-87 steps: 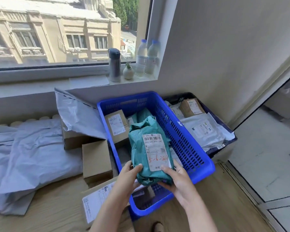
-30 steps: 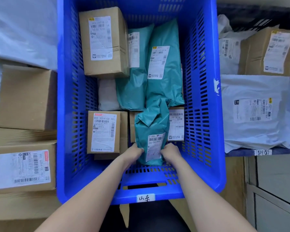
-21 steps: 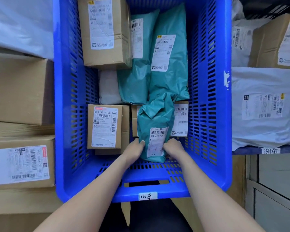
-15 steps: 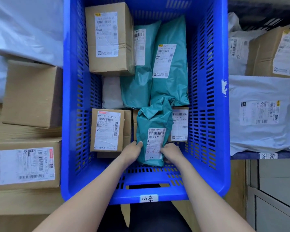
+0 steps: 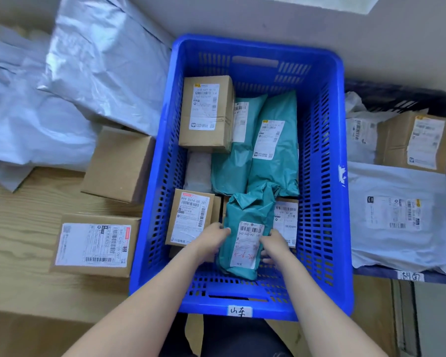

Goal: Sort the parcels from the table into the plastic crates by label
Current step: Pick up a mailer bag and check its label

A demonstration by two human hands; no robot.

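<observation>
A plain beige wall point(image 5: 242, 19) is rising behind the far edge of the pale wood-grain table point(image 5: 23, 228); soft light is falling, and grey floor point(image 5: 438, 318) is showing past its right edge.

Blue crate point(image 5: 322, 176) crowded with parcels point(image 5: 206, 112), bare floor strip along near wall

teal parcel point(image 5: 248, 212) — 042-042-P01, blue crate point(image 5: 345, 228) — 山东
</observation>
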